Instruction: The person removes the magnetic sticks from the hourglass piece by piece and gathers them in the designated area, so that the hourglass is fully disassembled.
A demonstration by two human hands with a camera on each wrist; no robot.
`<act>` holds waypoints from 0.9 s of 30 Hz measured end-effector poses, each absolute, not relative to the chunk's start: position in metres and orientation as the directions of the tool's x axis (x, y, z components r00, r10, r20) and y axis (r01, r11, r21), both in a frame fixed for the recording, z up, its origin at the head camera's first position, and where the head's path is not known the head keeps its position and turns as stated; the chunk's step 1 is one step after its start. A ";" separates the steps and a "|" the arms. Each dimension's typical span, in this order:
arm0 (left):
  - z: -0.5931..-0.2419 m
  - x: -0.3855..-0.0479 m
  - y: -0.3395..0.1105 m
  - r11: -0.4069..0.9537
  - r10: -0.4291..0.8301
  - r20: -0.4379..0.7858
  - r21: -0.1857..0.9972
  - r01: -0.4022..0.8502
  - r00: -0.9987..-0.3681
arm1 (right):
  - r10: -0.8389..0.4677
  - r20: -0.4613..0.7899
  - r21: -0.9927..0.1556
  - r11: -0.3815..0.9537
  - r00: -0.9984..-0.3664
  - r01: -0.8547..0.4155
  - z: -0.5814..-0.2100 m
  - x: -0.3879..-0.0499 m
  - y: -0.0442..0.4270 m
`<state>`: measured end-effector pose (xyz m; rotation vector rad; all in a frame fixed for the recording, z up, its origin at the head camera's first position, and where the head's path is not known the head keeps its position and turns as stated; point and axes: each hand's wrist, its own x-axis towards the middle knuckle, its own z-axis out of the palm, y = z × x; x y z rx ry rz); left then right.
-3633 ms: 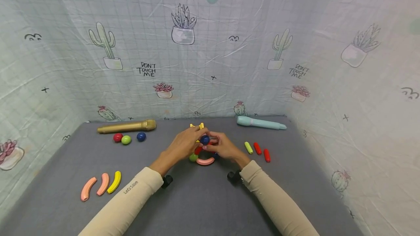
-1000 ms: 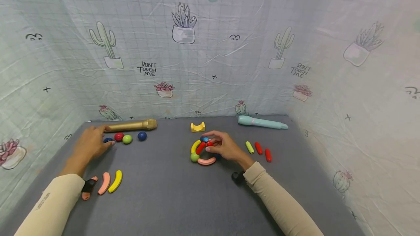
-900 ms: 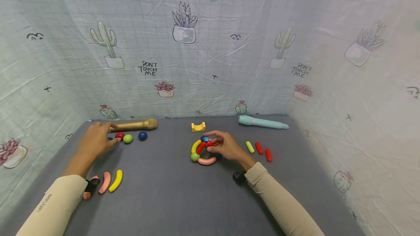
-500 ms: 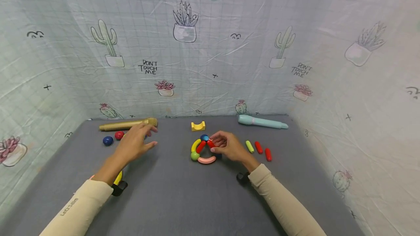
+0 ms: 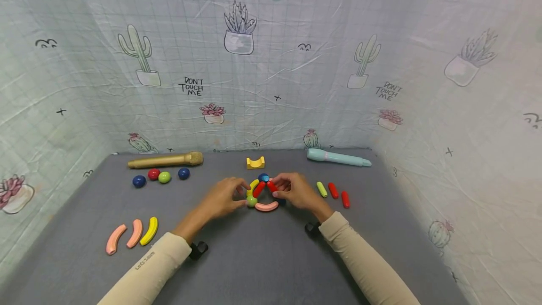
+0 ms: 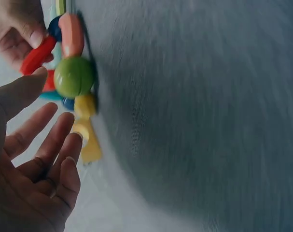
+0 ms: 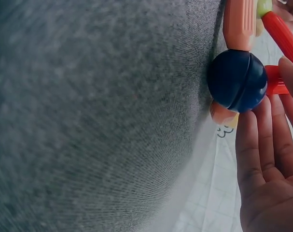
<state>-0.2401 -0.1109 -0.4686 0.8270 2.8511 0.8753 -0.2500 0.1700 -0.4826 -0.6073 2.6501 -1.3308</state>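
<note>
A ring of joined pieces lies mid-table: a green ball (image 5: 251, 201), a pink curved piece (image 5: 267, 207), a yellow curved piece (image 5: 252, 187) and a blue ball (image 5: 263, 177) at the back. Two red sticks (image 5: 259, 189) slant up from it and meet near the top. My left hand (image 5: 222, 197) is at the ring's left side, fingers spread and holding nothing, thumb close to the green ball. My right hand (image 5: 298, 193) pinches the right red stick (image 5: 272, 186). In the right wrist view a dark blue ball (image 7: 237, 80) sits by its fingers.
Behind the ring stands a yellow cradle (image 5: 255, 163). Gold microphone (image 5: 165, 160) and loose balls (image 5: 164, 177) lie back left, curved pieces (image 5: 135, 233) front left. A light blue microphone (image 5: 338, 157) and short sticks (image 5: 333, 190) lie to the right.
My left hand let go of a blue ball beside the red one at back left and came back to the ring's left side. The right hand stayed at the ring.
</note>
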 end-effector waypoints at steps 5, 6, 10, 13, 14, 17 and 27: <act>-0.478 -0.243 -0.099 0.672 0.516 0.115 0.560 0.484 -0.849 | -0.388 0.116 -0.781 0.534 -0.914 -0.325 -0.485 -0.250 0.168; -0.480 -0.243 -0.098 0.673 0.515 0.116 0.559 0.484 -0.850 | -0.384 0.124 -0.779 0.533 -0.915 -0.329 -0.485 -0.249 0.167; -0.483 -0.244 -0.096 0.683 0.501 0.117 0.556 0.475 -0.858 | -0.358 0.158 -0.768 0.542 -0.920 -0.342 -0.485 -0.247 0.166; -0.484 -0.245 -0.096 0.688 0.492 0.109 0.559 0.463 -0.864 | -0.337 0.183 -0.759 0.548 -0.923 -0.351 -0.485 -0.245 0.165; -0.485 -0.245 -0.096 0.689 0.490 0.109 0.559 0.461 -0.865 | -0.332 0.193 -0.756 0.549 -0.923 -0.355 -0.485 -0.245 0.165; -0.485 -0.244 -0.096 0.689 0.489 0.107 0.561 0.459 -0.866 | -0.308 0.210 -0.756 0.551 -0.928 -0.354 -0.485 -0.243 0.164; -0.485 -0.244 -0.096 0.693 0.479 0.092 0.571 0.440 -0.873 | -0.169 0.202 -0.758 0.597 -0.965 -0.263 -0.484 -0.241 0.178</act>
